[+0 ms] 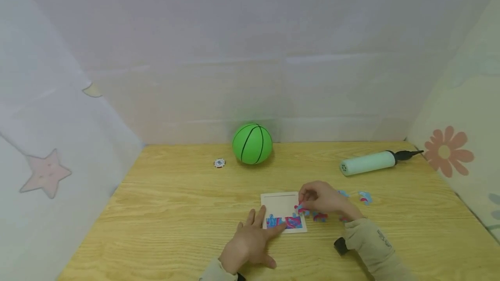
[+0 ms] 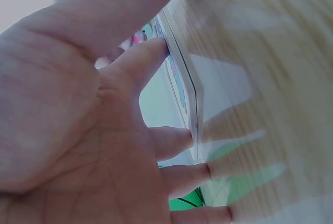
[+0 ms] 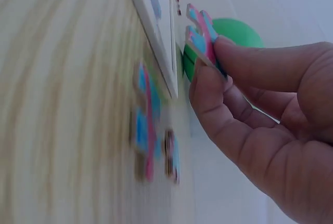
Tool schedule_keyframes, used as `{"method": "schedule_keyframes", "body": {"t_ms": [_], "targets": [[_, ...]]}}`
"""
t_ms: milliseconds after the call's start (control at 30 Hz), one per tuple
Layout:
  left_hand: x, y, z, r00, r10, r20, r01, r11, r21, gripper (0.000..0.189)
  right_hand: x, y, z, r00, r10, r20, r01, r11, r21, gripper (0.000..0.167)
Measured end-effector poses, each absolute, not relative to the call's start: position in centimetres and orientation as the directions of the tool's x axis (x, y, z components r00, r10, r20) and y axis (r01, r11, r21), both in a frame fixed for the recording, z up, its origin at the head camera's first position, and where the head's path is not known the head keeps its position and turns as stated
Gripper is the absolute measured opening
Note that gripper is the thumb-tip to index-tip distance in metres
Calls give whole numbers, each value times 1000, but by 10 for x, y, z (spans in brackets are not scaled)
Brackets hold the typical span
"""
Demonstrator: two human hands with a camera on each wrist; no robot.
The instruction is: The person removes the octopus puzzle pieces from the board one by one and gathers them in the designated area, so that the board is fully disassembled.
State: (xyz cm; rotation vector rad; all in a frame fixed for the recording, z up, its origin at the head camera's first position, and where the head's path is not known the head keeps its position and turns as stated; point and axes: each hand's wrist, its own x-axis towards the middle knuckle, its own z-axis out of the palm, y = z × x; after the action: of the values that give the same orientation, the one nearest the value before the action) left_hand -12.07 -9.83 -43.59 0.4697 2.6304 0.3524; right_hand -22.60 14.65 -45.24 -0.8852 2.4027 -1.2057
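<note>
A white puzzle tray [image 1: 279,204] lies on the table, with joined blue, pink and purple jigsaw pieces [image 1: 294,222] filling its near edge. My left hand [image 1: 250,243] rests at the tray's left side with fingers spread. Its index fingertip presses on the near part, and another finger touches the side rim in the left wrist view. Between thumb and index finger, my right hand [image 1: 323,197] pinches a pink and blue jigsaw piece [image 3: 203,34] over the tray's right edge. Below that hand, a loose jigsaw piece [image 1: 319,217] lies just right of the tray.
More loose jigsaw pieces lie to the right, one puzzle piece [image 1: 365,197] farthest out. Behind the tray sit a green ball [image 1: 252,143] and a poker chip [image 1: 219,163]. A pale green hand pump [image 1: 369,163] lies at the back right, near the patterned side wall.
</note>
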Motion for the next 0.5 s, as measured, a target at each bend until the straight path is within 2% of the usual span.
{"method": "schedule_keyframes", "body": {"t_ms": [500], "targets": [[-121,-99,-434,-838,395,-377,260,896,360,87,-224,221,-445,-816,-577,-29,-296,461,-837,6]]}}
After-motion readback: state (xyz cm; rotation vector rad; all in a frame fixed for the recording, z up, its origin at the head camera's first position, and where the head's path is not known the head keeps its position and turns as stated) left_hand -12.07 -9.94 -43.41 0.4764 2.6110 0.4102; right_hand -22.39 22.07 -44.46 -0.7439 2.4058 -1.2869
